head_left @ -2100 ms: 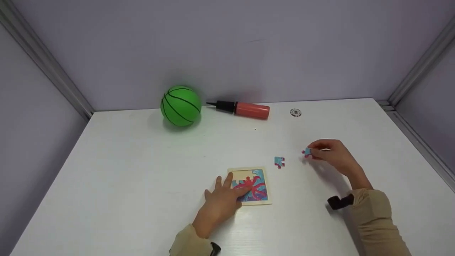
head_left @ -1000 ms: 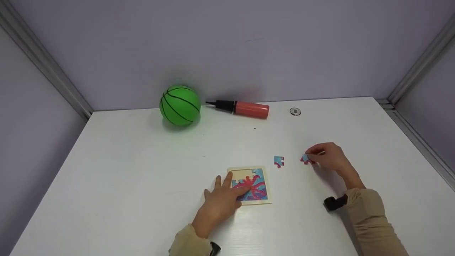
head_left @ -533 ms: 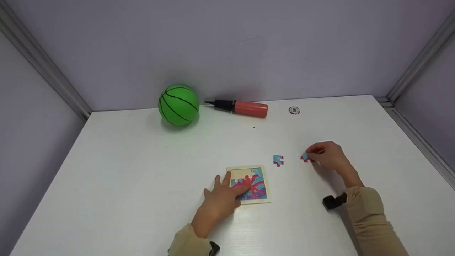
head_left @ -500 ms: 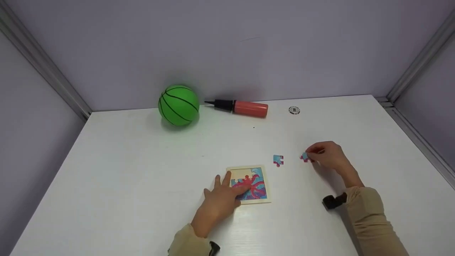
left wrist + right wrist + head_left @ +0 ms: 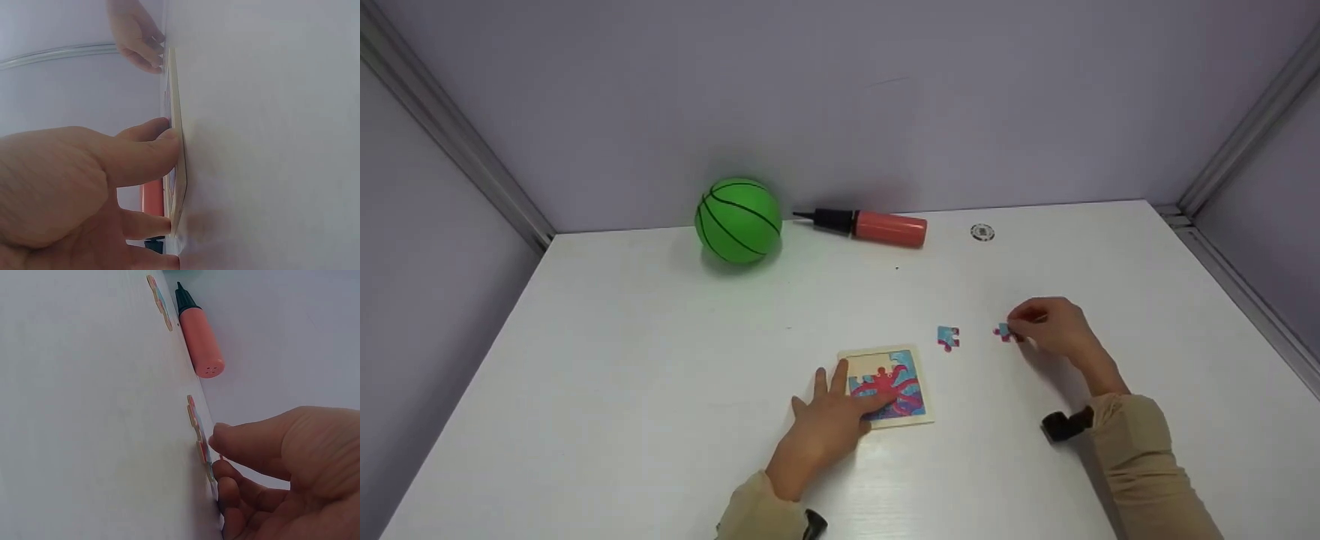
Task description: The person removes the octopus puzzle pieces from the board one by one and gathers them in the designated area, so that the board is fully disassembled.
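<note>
Two jigsaw pieces are outside the wooden puzzle board (image 5: 866,365) on the white bench (image 5: 622,337): a loose piece (image 5: 948,337) lies just beyond the board's far right corner, and a gripped piece (image 5: 1003,331) is further right, pinched between the thumb and fingers of the right hand (image 5: 1054,328). The left hand (image 5: 826,427) has its fingers spread, the index finger extended across the pink octopus picture; the board's far left part shows bare wood.

The head view alone shows the octopus clearly, along with the whole green ball (image 5: 739,220) and a round black-and-white chip (image 5: 982,232). From the left wrist, the board appears edge-on, and the thumb touches its pale side. The right wrist view gives the pieces' tan edges and the end face of the red-and-black pump (image 5: 889,229), dotted with small holes that the head view hides. It also shows the gripped piece low over the bench; whether it touches the surface is hard to tell. Markings at the chip's centre are too small to read.
</note>
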`<state>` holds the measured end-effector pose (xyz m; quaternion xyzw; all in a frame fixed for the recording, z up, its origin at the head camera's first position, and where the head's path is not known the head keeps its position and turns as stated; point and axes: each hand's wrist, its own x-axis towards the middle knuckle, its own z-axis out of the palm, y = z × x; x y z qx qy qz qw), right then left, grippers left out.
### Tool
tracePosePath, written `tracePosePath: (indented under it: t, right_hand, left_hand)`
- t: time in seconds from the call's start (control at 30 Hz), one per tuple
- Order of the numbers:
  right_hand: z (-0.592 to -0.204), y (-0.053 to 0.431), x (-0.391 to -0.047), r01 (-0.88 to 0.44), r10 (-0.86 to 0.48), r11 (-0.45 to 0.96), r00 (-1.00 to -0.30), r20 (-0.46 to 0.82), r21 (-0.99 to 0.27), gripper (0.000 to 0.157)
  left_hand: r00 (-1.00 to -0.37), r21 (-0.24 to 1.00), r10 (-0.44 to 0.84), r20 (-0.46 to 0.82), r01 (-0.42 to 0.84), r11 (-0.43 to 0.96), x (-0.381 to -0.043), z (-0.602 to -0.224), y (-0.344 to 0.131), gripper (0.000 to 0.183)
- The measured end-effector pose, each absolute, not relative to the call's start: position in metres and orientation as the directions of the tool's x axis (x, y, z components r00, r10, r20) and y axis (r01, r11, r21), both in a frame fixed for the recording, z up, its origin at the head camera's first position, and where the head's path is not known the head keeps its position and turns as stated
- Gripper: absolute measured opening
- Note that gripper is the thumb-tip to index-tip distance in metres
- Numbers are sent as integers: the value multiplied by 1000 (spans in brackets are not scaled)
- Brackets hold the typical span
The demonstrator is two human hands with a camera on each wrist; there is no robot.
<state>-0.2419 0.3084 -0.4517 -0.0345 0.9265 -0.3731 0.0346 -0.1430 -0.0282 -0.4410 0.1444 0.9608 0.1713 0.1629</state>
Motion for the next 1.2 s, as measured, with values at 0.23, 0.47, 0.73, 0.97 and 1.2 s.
tracePosePath:
  t: [0.23, 0.47, 0.73, 0.97, 1.2]
  right_hand:
    - [-450, 307, -241, -34, -5, 730, -999, 45, -683, 24]
    - [-442, 294, -239, -56, -17, 716, -998, 63, -696, 27]
    - [-436, 248, -243, -87, -127, 676, -992, 1, -732, 25]
    - [-443, 212, -244, -133, -227, 641, -974, -22, -756, 18]
    - [-443, 186, -240, -206, -317, 617, -948, 0, -759, 16]
  left_hand:
    - [-908, 380, 333, -256, 222, 898, -142, -440, -28, 50]
    - [-904, 340, 335, -265, 238, 910, -143, -441, -25, 50]
    - [-908, 333, 326, -263, 231, 914, -144, -442, -28, 49]
    - [-904, 347, 318, -286, 212, 913, -145, -440, -28, 50]
    - [-905, 348, 305, -296, 195, 917, -145, -440, -27, 48]
